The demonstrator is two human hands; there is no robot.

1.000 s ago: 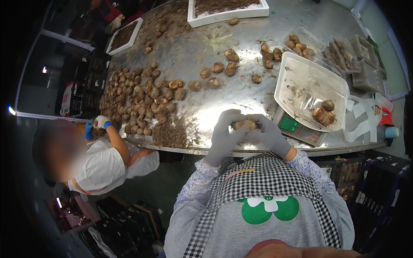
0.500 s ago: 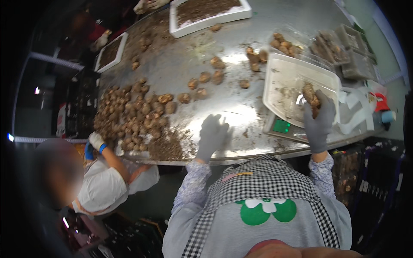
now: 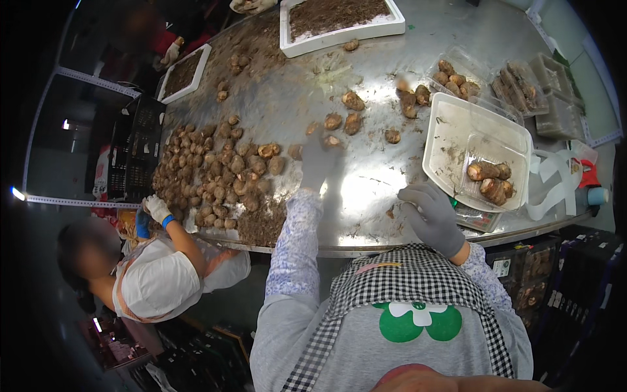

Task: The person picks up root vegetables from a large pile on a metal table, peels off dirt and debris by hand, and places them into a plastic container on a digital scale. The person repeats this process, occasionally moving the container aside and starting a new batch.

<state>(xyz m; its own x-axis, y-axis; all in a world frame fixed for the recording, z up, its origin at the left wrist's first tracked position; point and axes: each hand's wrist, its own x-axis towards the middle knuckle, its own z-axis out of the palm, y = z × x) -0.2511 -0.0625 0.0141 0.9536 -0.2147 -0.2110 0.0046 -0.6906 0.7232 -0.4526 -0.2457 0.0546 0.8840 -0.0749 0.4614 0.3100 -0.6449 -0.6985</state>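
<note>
My left hand (image 3: 317,162), in a grey glove and smeared by motion, reaches over the steel table among a few loose taro corms (image 3: 332,121). Its fingertips are too blurred to show whether they grip one. My right hand (image 3: 432,219), gloved alike, hovers near the table's front edge with fingers loosely bent and apart, holding nothing. It partly hides a scale (image 3: 475,217). On the scale rests a white tray (image 3: 439,134), and in it a clear plastic box (image 3: 471,186) holds a few brown taro corms (image 3: 496,190).
A big heap of taros (image 3: 219,170) lies left of my arm, with loose soil (image 3: 261,225) beside it. A co-worker's gloved hand (image 3: 157,208) touches the heap. Filled clear boxes (image 3: 519,88) stand back right; a soil-filled foam tray (image 3: 343,40) sits at the back.
My right hand has left the taro in the tray and drawn back left, toward the table edge. My left hand has moved forward to the loose taros. The view has shifted slightly.
</note>
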